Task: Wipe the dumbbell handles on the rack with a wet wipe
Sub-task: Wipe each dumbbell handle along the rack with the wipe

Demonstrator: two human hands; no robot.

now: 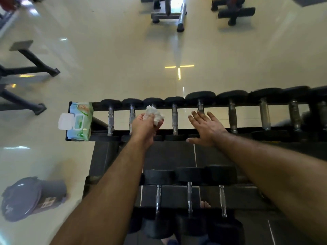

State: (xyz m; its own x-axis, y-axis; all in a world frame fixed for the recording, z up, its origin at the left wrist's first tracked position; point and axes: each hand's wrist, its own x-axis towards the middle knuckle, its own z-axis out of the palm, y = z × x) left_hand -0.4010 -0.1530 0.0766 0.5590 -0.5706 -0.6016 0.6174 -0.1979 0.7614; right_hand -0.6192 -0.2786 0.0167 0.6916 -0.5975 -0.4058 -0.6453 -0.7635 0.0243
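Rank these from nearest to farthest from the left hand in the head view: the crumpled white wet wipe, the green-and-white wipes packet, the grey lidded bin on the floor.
1. Crumpled white wet wipe: held in the left hand itself.
2. Green-and-white wipes packet: on the rack's left end.
3. Grey lidded bin: on the floor, lower left.

Shiny knurled metal dumbbell handles (174,119), matt black rubbery heads (200,95), glossy pale floor (123,68)

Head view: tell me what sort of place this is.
Most likely a gym: a two-tier dumbbell rack full of dumbbells, with the bases of exercise machines standing on a glossy tiled floor beyond it.
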